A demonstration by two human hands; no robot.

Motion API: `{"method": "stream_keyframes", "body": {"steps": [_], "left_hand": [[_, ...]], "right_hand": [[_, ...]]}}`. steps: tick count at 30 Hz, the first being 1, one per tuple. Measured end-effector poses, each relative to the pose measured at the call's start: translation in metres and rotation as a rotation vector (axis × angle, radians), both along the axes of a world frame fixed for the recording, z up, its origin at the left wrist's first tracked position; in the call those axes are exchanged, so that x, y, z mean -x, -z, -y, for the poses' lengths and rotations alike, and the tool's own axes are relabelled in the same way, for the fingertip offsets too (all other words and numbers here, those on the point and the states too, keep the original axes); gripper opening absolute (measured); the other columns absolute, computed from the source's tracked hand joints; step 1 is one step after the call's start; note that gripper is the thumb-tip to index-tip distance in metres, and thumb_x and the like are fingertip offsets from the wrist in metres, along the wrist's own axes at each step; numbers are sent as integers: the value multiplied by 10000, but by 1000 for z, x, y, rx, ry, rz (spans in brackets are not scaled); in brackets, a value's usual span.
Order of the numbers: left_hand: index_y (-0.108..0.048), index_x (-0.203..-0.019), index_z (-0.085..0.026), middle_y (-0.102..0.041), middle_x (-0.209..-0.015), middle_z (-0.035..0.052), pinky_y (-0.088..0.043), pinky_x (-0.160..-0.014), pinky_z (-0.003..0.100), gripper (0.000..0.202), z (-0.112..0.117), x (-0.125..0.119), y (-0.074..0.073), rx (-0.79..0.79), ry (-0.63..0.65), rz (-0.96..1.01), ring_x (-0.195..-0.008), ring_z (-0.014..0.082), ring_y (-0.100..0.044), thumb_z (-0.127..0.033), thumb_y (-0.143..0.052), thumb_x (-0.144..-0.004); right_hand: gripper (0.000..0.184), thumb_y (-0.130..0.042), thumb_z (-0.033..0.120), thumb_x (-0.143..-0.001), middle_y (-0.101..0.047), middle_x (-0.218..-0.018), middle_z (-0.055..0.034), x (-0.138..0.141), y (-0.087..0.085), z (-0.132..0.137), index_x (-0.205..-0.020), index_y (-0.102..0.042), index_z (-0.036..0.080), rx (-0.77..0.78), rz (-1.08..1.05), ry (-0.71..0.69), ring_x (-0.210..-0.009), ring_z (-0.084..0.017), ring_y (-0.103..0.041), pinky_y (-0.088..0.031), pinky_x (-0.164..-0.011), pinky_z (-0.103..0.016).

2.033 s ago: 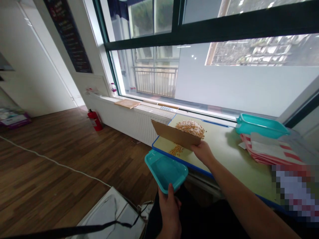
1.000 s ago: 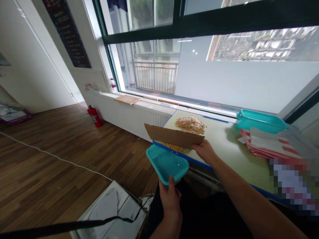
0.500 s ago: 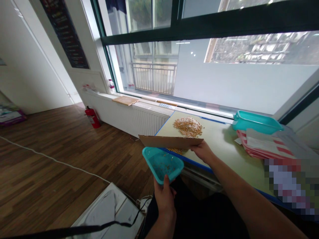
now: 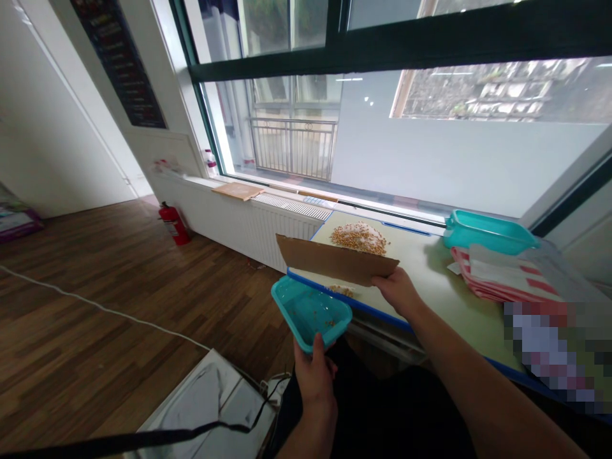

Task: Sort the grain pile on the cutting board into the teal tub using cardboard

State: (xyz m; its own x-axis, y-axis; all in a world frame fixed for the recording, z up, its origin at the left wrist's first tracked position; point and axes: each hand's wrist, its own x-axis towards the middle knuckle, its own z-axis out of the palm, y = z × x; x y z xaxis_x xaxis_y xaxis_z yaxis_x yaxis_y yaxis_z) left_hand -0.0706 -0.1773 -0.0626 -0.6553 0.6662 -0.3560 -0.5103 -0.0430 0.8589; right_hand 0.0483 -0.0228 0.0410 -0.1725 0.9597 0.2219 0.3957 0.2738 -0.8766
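Clamped in the right hand at its right end, just right of the frame centre: a brown cardboard strip, standing on its long edge over the near edge of the table. Long axis almost level, running from the hand leftwards and a little upwards, free left end pointing to the left of the frame, past the table corner. Held just below it, at lower centre, by the closed left hand on the near rim: a teal tray, long axis going from lower right to upper left, with some grains inside. A few loose grains left on the table edge beside the tray, a bigger pile higher up. Compared with half a second ago, strip lifted, broad face turned more to the camera, fewer grains at the edge
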Motion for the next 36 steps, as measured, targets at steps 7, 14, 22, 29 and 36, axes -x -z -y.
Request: {"method": "stream_keyframes", "body": {"steps": [7, 14, 22, 29, 36], "left_hand": [[-439, -1225, -180, -643, -654, 9, -260, -290, 162, 627, 1, -2, 0, -29, 3, 6, -299, 48, -391, -504, -625, -721], [-446, -1198, -159, -647, -652, 22, -259, -290, 168, 603, 1, -3, 1, -17, -5, 11, -295, 55, -395, -502, -614, -730], [-419, -1259, -175, -643, -658, 15, -261, -304, 169, 662, 3, -3, -2, -18, 17, 8, -310, 54, -396, -516, -612, -725], [-427, -1227, -173, -659, -673, 31, -267, -305, 171, 598, 4, -3, 3, -16, 25, 1, -318, 58, -398, -506, -586, -756], [-444, -1182, -185, -669, -682, 38, -271, -308, 176, 554, 1, -3, 5, -16, 20, -10, -318, 62, -399, -506, -587, -753]], "right_hand": [[198, -469, 304, -620, -588, -493, -22, -18, -7, 40, -589, -622, 182, -165, 356, 183, -540, -210, -582, -397, -510, -277], [231, -446, 333, -659, -655, -588, -56, -12, 4, 58, -653, -635, 199, -189, 396, 214, -618, -236, -630, -417, -546, -278], [266, -451, 340, -636, -689, -633, -64, -13, 9, 56, -652, -663, 181, -124, 307, 213, -678, -255, -650, -453, -588, -290], [280, -462, 378, -607, -628, -532, -49, -31, 0, 49, -606, -630, 153, -102, 289, 325, -613, -251, -620, -430, -547, -295], [301, -426, 374, -650, -628, -548, -49, -32, 6, 49, -633, -632, 155, -127, 390, 296, -598, -237, -621, -414, -552, -292]]}}
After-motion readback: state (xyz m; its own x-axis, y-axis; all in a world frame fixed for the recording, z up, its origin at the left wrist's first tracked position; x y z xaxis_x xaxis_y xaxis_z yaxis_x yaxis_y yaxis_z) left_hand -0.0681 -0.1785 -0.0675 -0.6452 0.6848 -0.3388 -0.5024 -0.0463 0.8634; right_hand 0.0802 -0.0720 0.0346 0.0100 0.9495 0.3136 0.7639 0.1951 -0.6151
